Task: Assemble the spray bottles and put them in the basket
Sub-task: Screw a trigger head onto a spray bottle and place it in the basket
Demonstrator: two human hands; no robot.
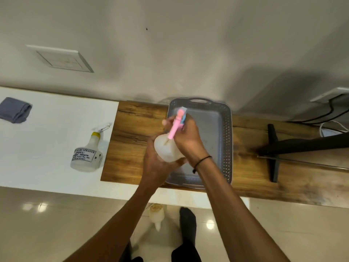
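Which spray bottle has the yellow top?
The labelled bottle standing alone on the white table. Its cap is yellow; the bottle held in both hands has a pink sprayer.

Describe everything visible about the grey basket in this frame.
The basket is a shallow rectangular tray of grey plastic, with perforated side walls, rounded corners and a cut-out handle at its far end. It sits flat on the wooden board, close to the wall. Its floor shows no bottles lying in it. The hands hold a bottle and pink sprayer head above its left part, hiding that edge; whether they touch it cannot be told.
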